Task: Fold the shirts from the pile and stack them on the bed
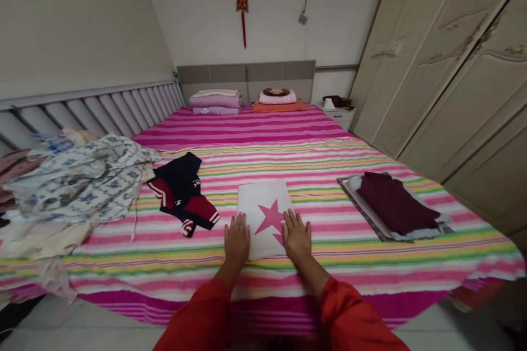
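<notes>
A white folded piece of cloth with pink stars (257, 197) lies flat on the striped bedspread (321, 162) in front of me. My left hand (237, 238) rests palm down on its left edge, fingers stretched out. Along the right edge lies my right hand (297, 235), also flat with its fingers spread, close to the large star. Neither hand grips anything. Whether the cloth is a garment or a pillowcase I cannot tell. To its left sits a crumpled navy and dark red garment (185, 189) with white-striped cuffs.
Loose clothes (82, 175) are heaped at the left, near the bed rail (123, 107). A folded stack topped by a maroon garment (393, 203) lies at the right. Folded bedding (216, 101) and a pink pillow (278, 97) stand by the headboard. Wardrobes (444, 66) line the right side.
</notes>
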Demonstrator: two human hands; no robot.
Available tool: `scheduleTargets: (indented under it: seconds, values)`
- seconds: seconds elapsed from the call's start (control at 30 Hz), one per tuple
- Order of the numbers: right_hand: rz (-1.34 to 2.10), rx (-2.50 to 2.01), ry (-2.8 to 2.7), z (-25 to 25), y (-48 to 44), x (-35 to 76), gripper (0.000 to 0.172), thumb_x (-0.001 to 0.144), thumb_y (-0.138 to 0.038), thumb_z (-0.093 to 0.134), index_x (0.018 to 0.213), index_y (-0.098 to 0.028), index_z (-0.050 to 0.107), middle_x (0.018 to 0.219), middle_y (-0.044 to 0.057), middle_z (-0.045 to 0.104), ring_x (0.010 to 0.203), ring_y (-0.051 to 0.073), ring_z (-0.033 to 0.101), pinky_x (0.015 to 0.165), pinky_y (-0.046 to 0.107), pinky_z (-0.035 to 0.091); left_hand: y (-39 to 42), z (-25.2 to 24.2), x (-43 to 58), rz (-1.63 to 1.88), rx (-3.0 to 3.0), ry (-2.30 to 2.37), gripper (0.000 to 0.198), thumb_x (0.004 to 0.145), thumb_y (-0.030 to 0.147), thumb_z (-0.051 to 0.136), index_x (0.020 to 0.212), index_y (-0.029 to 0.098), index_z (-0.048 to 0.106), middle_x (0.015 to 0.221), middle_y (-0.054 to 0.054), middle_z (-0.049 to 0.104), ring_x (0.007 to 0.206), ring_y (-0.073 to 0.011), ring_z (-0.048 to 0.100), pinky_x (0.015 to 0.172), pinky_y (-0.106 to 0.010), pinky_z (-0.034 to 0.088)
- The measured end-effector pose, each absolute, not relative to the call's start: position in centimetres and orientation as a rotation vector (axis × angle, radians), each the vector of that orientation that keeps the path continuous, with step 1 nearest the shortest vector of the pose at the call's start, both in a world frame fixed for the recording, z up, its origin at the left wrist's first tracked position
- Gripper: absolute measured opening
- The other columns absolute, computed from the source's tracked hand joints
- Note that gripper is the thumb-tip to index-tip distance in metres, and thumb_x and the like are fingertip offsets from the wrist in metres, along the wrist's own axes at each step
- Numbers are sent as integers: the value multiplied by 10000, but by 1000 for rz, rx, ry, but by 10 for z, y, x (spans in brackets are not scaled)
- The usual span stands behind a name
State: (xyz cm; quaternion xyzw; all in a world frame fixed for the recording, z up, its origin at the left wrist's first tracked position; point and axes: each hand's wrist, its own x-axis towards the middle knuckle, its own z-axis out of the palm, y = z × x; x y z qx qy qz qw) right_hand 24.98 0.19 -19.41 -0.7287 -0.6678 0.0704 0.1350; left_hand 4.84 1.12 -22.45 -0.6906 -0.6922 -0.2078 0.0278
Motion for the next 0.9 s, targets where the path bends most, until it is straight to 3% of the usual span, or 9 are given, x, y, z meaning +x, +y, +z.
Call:
scheduleTargets:
  seconds: [0.17, 0.27, 0.37, 0.47, 0.6, 0.9]
  values:
    - [265, -2209, -1801, -188, -9, 266, 547, 999, -334, 181, 1470, -185, 416, 1550, 69, 370, 1449, 265, 268, 1142, 526, 189, 7, -223, 27, -687, -2093, -2294, 508, 974, 282, 233, 1403, 210, 495, 1475, -83, 483, 1414, -260, 359, 1140, -535, 297]
    - [143, -2174, -1722, -179, -8, 257, 572, 993, -360, 191, 1431, -121, 472, 1560, 125, 338, 1454, 305, 241, 1129, 542, 194, 10, -210, 37, -785, -2061, -2313, 521, 981, 308, 203, 1383, 199, 516, 1476, -94, 480, 1408, -267, 368, 1136, -548, 295]
    - [25, -1947, -1868, -174, 0, 240, 545, 992, -332, 211, 1459, -163, 435, 1561, 105, 344, 1466, 252, 220, 1156, 491, 149, 15, -193, 67, -797, -2377, -2070, 510, 985, 324, 217, 1409, 230, 485, 1512, -52, 436, 1431, -225, 328, 1178, -497, 244]
    - [81, -1943, -1931, -185, 8, 235, 535, 989, -327, 226, 1471, -194, 417, 1543, 91, 381, 1451, 243, 265, 1154, 495, 154, 24, -184, 101, -575, -2675, -1921, 513, 985, 336, 214, 1435, 250, 445, 1517, -29, 431, 1432, -207, 326, 1183, -491, 242]
    - [38, -1956, -1928, -217, 9, 252, 537, 992, -350, 223, 1454, -188, 444, 1533, 90, 394, 1423, 240, 332, 1152, 486, 184, 46, -188, 129, -328, -2766, -1835, 519, 984, 351, 214, 1439, 248, 442, 1538, -32, 395, 1450, -228, 287, 1182, -519, 230]
    - [-128, -1795, -1897, -250, 4, 263, 507, 998, -309, 252, 1446, -181, 452, 1479, 85, 478, 1391, 216, 395, 1168, 437, 208, 123, -205, 169, -286, -2746, -1757, 554, 967, 413, 243, 1505, 303, 311, 1589, 4, 283, 1485, -270, 173, 1193, -575, 137]
